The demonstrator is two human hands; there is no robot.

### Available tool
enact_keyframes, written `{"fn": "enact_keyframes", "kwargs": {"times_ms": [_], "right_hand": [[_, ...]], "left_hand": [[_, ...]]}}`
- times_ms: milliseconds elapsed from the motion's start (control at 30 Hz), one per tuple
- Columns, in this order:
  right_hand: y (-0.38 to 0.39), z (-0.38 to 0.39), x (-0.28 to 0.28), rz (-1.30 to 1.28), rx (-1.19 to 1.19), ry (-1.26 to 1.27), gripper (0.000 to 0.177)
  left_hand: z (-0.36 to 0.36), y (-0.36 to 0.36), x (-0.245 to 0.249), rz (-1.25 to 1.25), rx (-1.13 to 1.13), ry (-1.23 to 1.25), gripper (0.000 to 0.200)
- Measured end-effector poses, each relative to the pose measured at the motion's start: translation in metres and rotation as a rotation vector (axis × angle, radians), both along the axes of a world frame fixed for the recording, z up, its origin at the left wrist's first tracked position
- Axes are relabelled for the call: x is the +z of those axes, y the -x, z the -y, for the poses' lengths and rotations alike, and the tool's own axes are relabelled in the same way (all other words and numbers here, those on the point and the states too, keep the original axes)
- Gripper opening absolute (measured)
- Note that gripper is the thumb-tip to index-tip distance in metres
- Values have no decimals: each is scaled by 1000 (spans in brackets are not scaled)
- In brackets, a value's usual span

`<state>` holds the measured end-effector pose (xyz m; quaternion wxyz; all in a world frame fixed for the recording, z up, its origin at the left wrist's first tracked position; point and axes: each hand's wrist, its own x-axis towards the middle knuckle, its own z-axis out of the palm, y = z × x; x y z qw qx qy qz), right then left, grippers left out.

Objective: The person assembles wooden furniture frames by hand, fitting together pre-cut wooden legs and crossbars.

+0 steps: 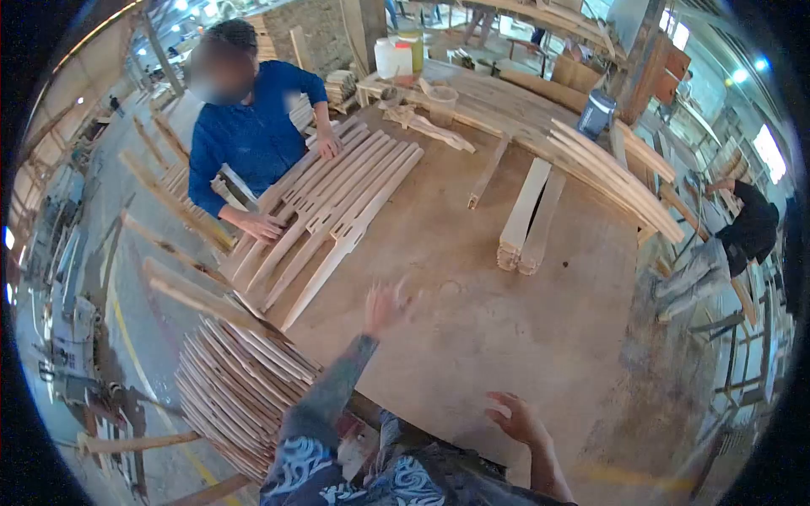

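My left hand [388, 309] reaches out over the wooden tabletop [472, 337], smeared by motion, so its finger pose does not show. The nearest thing to it is a row of slotted wooden slats [350, 236] laid side by side at the table's left. Low over the near part of the top, my right hand [519, 419] is open, thumb and fingers apart, with nothing in it. Beyond my hands, two short stacks of pale wooden pieces [525, 211] lie side by side, and a single narrow strip [489, 173] rests farther back.
Across the left side, a person in a blue shirt [253, 139] has both hands on the slats. A big pile of curved slats [236, 392] stands left of me. Long curved boards [620, 177] lie along the back right, near a blue container [596, 114]. Another person [742, 232] bends at the right.
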<state>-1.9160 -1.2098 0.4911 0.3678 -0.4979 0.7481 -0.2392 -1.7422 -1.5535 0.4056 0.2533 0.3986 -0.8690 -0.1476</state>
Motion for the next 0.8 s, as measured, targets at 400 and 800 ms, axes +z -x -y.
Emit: {"fn": "enact_keyframes", "kwargs": {"times_ms": [400, 800], "right_hand": [[-65, 111, -15, 123, -388, -333, 46], [-66, 152, -5, 24, -251, -232, 40]], "left_hand": [[262, 70, -65, 353, 391, 225, 63], [241, 65, -39, 369, 428, 101, 63]]}}
